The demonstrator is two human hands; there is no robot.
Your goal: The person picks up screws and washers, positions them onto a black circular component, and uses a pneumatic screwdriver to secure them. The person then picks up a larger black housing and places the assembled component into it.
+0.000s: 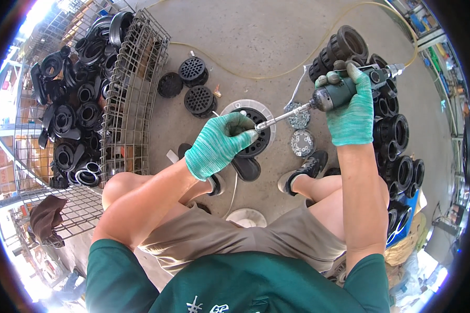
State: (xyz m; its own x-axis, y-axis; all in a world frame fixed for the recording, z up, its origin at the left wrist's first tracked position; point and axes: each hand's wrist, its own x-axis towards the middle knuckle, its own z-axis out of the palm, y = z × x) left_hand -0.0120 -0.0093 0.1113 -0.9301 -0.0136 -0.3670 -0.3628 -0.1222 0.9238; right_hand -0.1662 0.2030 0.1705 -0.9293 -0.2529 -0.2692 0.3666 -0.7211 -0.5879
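My right hand [350,99] is wrapped round a dark air-powered driver [333,96] held level above the floor. From its chuck a long silver socket extension [284,117] points left. My left hand [222,141] is closed in a pinch at the extension's tip; whether a small fastener sits between the fingertips is hidden. Both hands wear green knit gloves with grey palms. Just beneath the tip lies a round black part with holes [256,142] on a pale round base [266,110]. A black lobe-shaped piece [247,169] sticks out toward me.
A wire cage [133,83] full of black rings stands on the left. Black perforated discs [197,99] lie beside it. Two round containers of small metal pieces [302,143] sit by my right shoe. Black rings [399,130] are stacked at right. A yellow hose [277,77] crosses the floor.
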